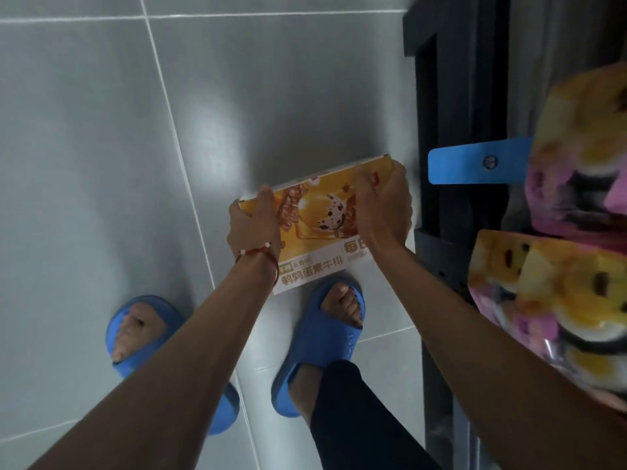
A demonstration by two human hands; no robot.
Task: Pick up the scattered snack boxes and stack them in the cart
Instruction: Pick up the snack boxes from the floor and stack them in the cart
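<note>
A flat yellow snack box point(315, 228) with a spotted egg picture and white lower band is held above the grey tiled floor, just in front of my feet. My left hand point(252, 227) grips its left end, fingers curled over the far edge. My right hand point(383, 205) grips its right end the same way. The black frame of the cart point(437, 130) stands directly right of the box. Blurred yellow and pink snack packs point(583, 157) sit at the far right.
Grey floor tiles point(101, 147) stretch to the left and ahead. My feet in blue slippers point(325, 334) stand below the box. A blue tag point(475, 164) sticks out from the cart side. More yellow packs point(549, 300) lie lower right.
</note>
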